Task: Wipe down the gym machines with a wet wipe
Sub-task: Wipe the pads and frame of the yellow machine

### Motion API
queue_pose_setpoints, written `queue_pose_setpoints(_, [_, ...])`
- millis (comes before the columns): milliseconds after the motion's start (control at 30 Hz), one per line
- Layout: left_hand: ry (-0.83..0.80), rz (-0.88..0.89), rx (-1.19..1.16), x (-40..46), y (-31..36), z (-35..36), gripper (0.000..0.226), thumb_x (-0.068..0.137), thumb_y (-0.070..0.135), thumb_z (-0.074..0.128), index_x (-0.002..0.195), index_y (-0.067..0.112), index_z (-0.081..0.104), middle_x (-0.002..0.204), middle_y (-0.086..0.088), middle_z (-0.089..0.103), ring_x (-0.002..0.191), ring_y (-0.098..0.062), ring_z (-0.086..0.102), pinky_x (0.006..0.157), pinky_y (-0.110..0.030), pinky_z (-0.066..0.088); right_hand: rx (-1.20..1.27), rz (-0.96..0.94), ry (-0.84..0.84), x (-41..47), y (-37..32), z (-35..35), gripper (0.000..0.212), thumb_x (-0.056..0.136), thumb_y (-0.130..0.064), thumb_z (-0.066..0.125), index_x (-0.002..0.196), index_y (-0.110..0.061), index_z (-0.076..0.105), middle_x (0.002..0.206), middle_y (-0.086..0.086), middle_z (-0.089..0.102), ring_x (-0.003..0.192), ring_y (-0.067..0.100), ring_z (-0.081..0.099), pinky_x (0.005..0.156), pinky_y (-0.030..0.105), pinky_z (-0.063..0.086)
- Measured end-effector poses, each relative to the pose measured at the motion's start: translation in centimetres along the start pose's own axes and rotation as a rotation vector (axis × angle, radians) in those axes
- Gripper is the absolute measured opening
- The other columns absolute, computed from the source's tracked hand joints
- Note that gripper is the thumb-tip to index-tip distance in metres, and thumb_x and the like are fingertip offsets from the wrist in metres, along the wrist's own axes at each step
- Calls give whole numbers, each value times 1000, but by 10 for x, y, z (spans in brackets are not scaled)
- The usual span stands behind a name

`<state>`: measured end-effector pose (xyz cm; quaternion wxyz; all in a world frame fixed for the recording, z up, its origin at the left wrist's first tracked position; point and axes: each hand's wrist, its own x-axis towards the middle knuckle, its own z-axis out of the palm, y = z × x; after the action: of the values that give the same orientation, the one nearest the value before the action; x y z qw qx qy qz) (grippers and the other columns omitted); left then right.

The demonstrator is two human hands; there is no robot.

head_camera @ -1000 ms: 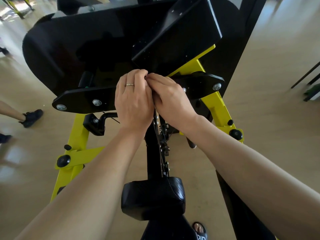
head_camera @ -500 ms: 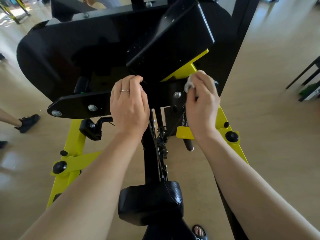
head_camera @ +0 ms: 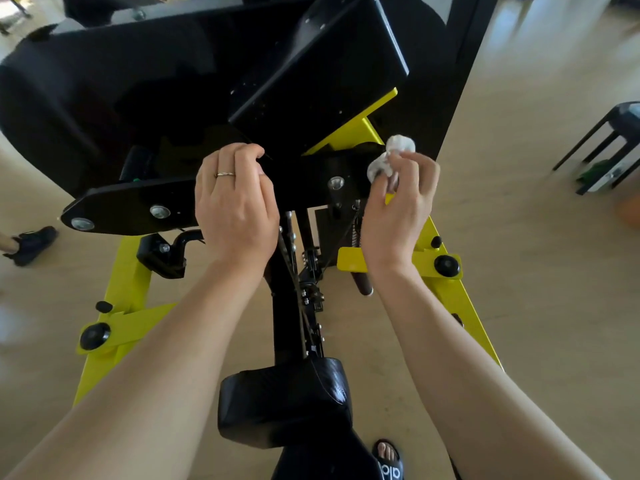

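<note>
My right hand [head_camera: 398,216] pinches the balled wet wipe [head_camera: 391,159] against the gym machine's black crossplate [head_camera: 138,206], my left hand [head_camera: 235,209] curled over its edge, where wiping fingers could snag the spring [head_camera: 356,226] below.

We see wet wipe [head_camera: 390,157]: white, crumpled into wad, raised just above black-and-yellow gym machine [head_camera: 145,206], beside yellow strut.

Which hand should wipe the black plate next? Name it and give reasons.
The right hand. It already holds the crumpled wet wipe in its grip, just beside the black plate near its right end. The left hand holds no wipe; its fingers are curled over the plate's top edge.
</note>
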<state>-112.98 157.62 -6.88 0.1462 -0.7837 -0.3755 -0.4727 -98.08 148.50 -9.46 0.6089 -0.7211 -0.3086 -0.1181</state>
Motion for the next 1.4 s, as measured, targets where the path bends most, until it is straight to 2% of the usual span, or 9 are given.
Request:
queue_pose_setpoints(200, [7, 5, 2, 0, 0, 0, 28, 101, 5, 42, 113, 5, 67, 108, -9, 68, 100, -29, 62, 90, -37, 49, 46, -14, -222, -30, 5, 9, 11, 96, 1, 60, 101, 0, 69, 107, 11, 58, 92, 4, 47, 78, 7, 37])
queue_pose_setpoints(533, [18, 10, 8, 0, 1, 0, 29, 101, 6, 40, 110, 5, 68, 108, -9, 69, 98, -28, 62, 87, -35, 49, -5, -240, -263, -28, 25, 6, 19, 96, 5, 57, 110, 3, 70, 114, 15, 59, 96, 9, 52, 81, 11, 43])
queue_pose_setpoints(700, [14, 13, 4, 0, 1, 0, 28, 101, 6, 41, 110, 6, 67, 108, -8, 68, 99, -28, 62, 88, -36, 49, -154, -63, -443, -36, 46, -2, 25, 93, 5, 59, 112, 0, 74, 114, 10, 63, 97, 21, 60, 85, 29, 54])
queue_pose_setpoints(800, [0, 10, 10, 0, 0, 0, 28, 101, 6, 41, 111, 6, 67, 109, -9, 68, 100, -28, 62, 88, -37, 50, -40, 40, -191, -19, 24, -13, 18, 90, 1, 61, 102, -5, 73, 103, 1, 61, 91, 12, 56, 78, 6, 39])
queue_pose_setpoints(933, [-4, 9, 13, -1, 1, 1, 28, 101, 7, 41, 111, 6, 67, 108, -9, 68, 100, -28, 62, 87, -37, 51, 123, 480, -5, -1, 7, -13, 12, 97, -13, 60, 104, -18, 69, 94, -15, 57, 84, 5, 55, 69, 8, 40])
queue_pose_setpoints(1100, [7, 10, 24, 0, 0, 0, 27, 101, 6, 42, 110, 6, 67, 108, -9, 68, 99, -28, 62, 86, -37, 50, 233, 629, -536, -25, -7, 1, 26, 91, -12, 67, 115, -17, 75, 99, -2, 74, 92, 8, 66, 79, 23, 50])
queue_pose_setpoints(1167, [5, 12, 13, -1, 1, 0, 27, 100, 5, 43, 110, 5, 67, 108, -9, 68, 99, -28, 61, 86, -36, 49, 244, 611, -445, -24, -12, -3, 28, 90, -13, 66, 116, -18, 74, 103, -4, 73, 95, 7, 65, 80, 19, 50])
queue_pose_setpoints(1300, [28, 2, -3, -1, 2, 0, 25, 99, 2, 44, 108, 5, 68, 106, -8, 69, 98, -27, 61, 86, -35, 48, 207, 429, 6, 23, -14, -30, 16, 92, -12, 62, 100, -21, 72, 100, -6, 65, 81, -2, 56, 70, 7, 42])
queue_pose_setpoints(1400, [23, -2, -3, -1, 2, 0, 26, 101, 4, 43, 108, 6, 68, 107, -9, 68, 99, -28, 62, 86, -36, 49, 87, 189, -51, 45, -8, -32, 14, 97, -16, 60, 98, -17, 74, 103, -4, 62, 85, -4, 54, 74, 5, 39])
